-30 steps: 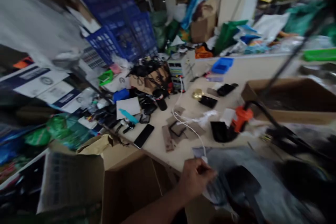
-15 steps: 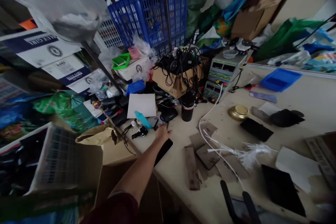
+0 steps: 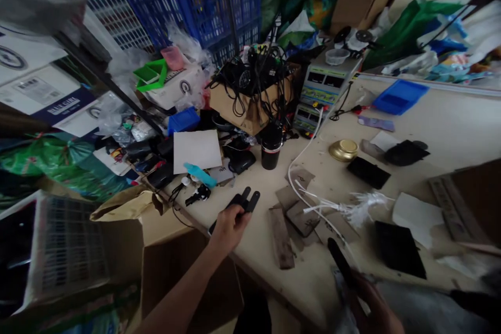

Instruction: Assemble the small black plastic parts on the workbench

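Observation:
My left hand (image 3: pixel 230 223) reaches over the near left edge of the cluttered beige table (image 3: pixel 450 125) and grips a small black two-pronged tool (image 3: pixel 246 200), whose ends stick up past my fingers. A black phone (image 3: pixel 212 227) lies mostly hidden under that hand. At the bottom right my right hand (image 3: pixel 371 305) holds a long black piece (image 3: pixel 341 262) together with a grey plastic bag (image 3: pixel 415 308); the grip is blurred. A white cable (image 3: pixel 303 154) and a white feathery bundle (image 3: pixel 358 209) lie between the hands.
A cardboard box of black cables (image 3: pixel 250 99), a black cup (image 3: pixel 271 147), a power supply unit (image 3: pixel 326 86), a brass lid (image 3: pixel 343 150), white paper (image 3: pixel 197 150), a teal pen (image 3: pixel 200 175), brown scraps (image 3: pixel 282 237), a blue tray (image 3: pixel 399 96), blue crates (image 3: pixel 211 0). An open carton (image 3: pixel 172 250) stands below the table edge.
My left hand drew back from the far items toward the table edge and now holds the black two-pronged tool. My right hand has come into view at the bottom right.

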`<state>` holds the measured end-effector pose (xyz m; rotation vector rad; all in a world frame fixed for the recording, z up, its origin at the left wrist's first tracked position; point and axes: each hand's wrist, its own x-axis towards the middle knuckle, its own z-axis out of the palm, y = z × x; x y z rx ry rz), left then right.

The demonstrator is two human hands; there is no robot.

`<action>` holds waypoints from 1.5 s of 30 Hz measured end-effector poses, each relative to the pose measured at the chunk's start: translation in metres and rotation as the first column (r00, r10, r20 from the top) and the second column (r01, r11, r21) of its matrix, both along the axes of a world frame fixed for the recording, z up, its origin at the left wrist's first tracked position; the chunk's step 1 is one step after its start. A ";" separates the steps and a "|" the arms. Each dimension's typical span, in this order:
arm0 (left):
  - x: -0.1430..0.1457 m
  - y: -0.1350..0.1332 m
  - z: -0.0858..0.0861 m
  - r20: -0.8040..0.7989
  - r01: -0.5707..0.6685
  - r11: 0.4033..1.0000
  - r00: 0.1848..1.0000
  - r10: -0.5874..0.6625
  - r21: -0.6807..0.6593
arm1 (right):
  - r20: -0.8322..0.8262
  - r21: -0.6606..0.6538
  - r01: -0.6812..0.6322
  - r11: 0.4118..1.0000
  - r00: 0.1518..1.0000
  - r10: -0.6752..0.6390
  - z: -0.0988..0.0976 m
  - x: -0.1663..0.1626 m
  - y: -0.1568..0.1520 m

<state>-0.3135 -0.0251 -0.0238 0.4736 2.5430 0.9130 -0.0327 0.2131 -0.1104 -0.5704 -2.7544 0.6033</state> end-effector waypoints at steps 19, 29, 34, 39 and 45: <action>0.049 0.045 0.016 0.123 0.209 0.953 0.963 -0.240 0.220 | 0.266 0.072 -0.045 0.996 0.964 0.024 0.000 0.001 -0.018; 0.053 0.057 0.016 0.144 0.227 0.957 0.957 -0.254 0.182 | 0.057 -0.135 0.031 0.990 0.998 -0.024 0.030 -0.013 -0.022; 0.055 0.055 0.002 0.063 0.289 0.949 0.952 -0.298 0.122 | 0.041 -0.229 0.091 0.969 0.996 -0.084 0.046 -0.024 -0.024; 0.030 0.062 -0.034 -0.193 0.299 0.952 0.933 -0.305 -0.062 | 0.184 -0.095 0.057 0.994 0.982 -0.039 0.028 -0.013 -0.022; 0.002 0.083 -0.055 -0.254 0.265 0.954 0.922 -0.293 -0.139 | 0.438 0.149 0.029 0.988 0.894 -0.092 0.035 -0.034 -0.022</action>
